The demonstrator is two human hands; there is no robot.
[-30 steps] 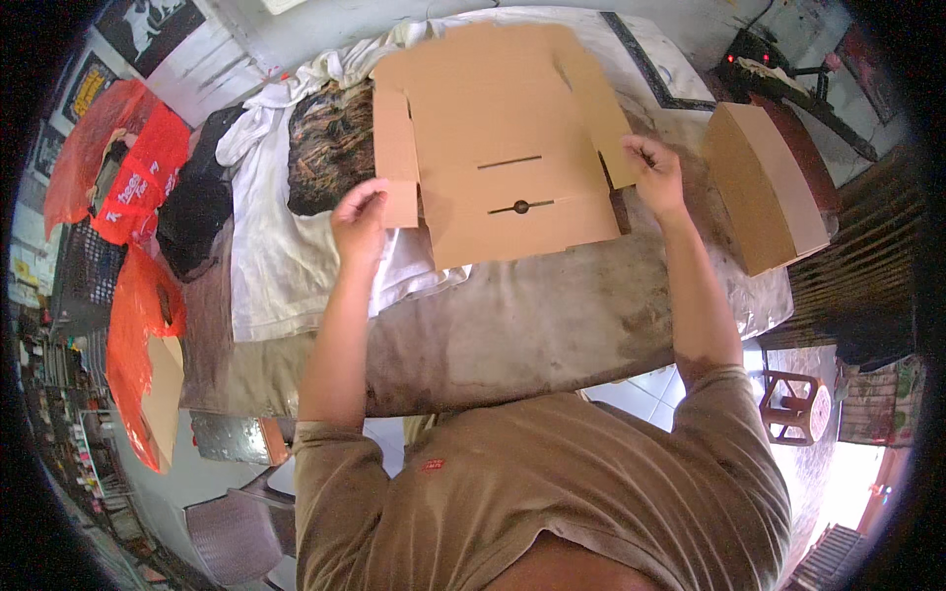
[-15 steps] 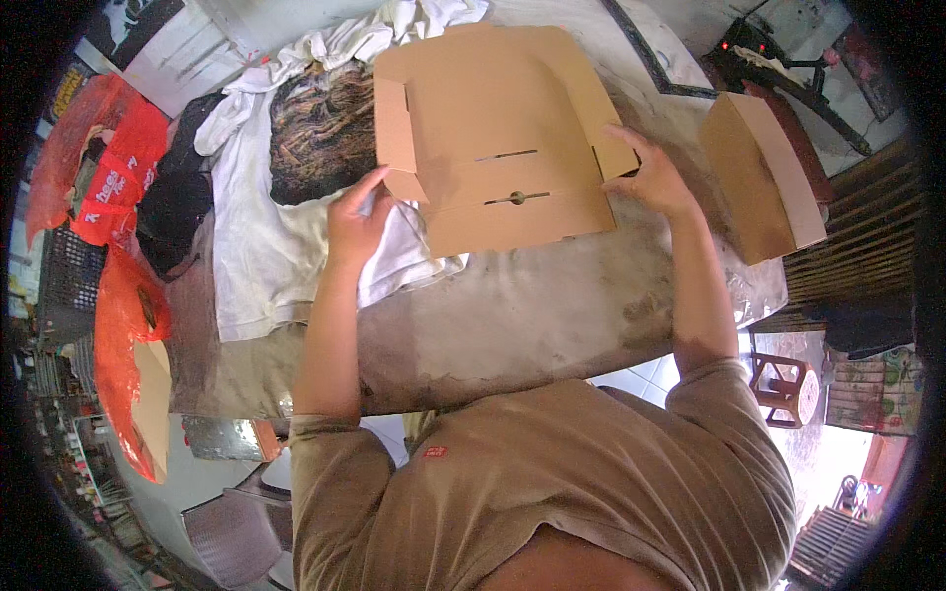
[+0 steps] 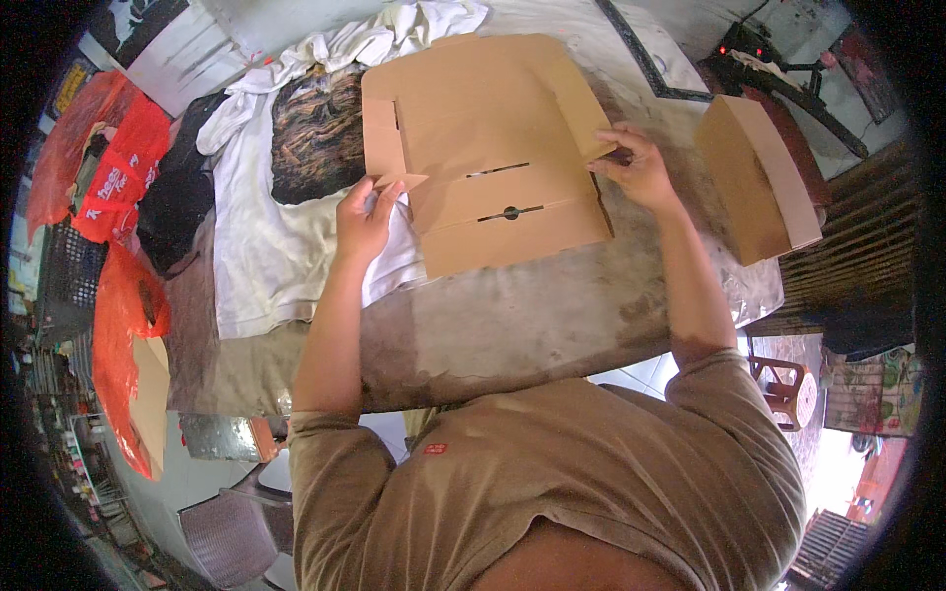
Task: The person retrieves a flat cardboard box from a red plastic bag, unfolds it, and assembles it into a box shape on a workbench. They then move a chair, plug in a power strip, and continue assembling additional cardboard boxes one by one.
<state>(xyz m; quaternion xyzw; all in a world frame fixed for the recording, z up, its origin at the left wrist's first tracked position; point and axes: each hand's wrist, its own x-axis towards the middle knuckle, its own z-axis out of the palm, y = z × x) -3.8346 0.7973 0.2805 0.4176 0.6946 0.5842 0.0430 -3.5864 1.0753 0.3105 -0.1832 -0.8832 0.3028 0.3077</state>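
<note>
A brown cardboard box blank (image 3: 483, 118) lies unfolded in front of me, partly over a white T-shirt (image 3: 261, 256) with a dark picture print. Two slits cross its near part, one with a round hole in the middle. At its left edge my left hand (image 3: 365, 219) pinches a small corner flap between thumb and fingers. On the opposite edge my right hand (image 3: 636, 167) grips the corner of the right side flap, which stands partly raised. Part of the right fingers is hidden behind the cardboard.
A folded cardboard box (image 3: 754, 177) stands at the table's right end. Red plastic bags (image 3: 123, 177) and a black cloth (image 3: 182, 187) are at the left. A dark angled strip (image 3: 641, 54) lies at the back of the worn table (image 3: 512, 325). A brown stool (image 3: 785, 394) stands beyond the right edge.
Both hands have closed on the flaps. The left corner flap is bent inward, and the blank has turned slightly and shifted a little left.
</note>
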